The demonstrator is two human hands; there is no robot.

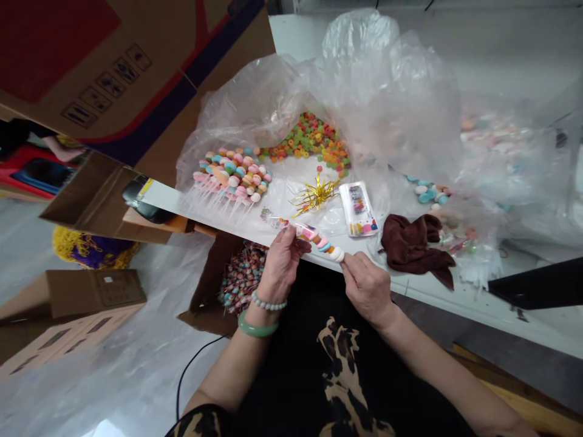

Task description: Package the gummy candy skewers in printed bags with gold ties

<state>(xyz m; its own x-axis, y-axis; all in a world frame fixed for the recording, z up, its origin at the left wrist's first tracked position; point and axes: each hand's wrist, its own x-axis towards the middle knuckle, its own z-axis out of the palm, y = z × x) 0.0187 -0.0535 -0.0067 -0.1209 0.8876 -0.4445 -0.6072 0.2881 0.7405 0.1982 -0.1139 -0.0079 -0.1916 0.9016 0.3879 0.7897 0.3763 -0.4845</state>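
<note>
Between my hands is a candy skewer [324, 245] of pink, blue, brown and white pieces, tilted down to the right. My left hand [283, 255], wearing bracelets, pinches its upper left end, where a clear printed plastic sleeve [272, 217] sticks out past the fingers. How far the sleeve covers the candies I cannot tell. The fingers of my right hand [368, 284] are closed at the white lower end. Just beyond lie gold twist ties [319, 193] and a stack of printed sleeves [358, 209]. Finished-looking candy skewers [237, 173] with clear sticks are piled at the left.
Ring-shaped candies [314, 139] spill from large clear plastic bags [387, 85] at the back. A brown cloth [412, 246] lies to the right on the white table [437, 288]. Below the left edge stands an open carton [207, 297] full of skewers. A large cardboard box [150, 79] rises at upper left.
</note>
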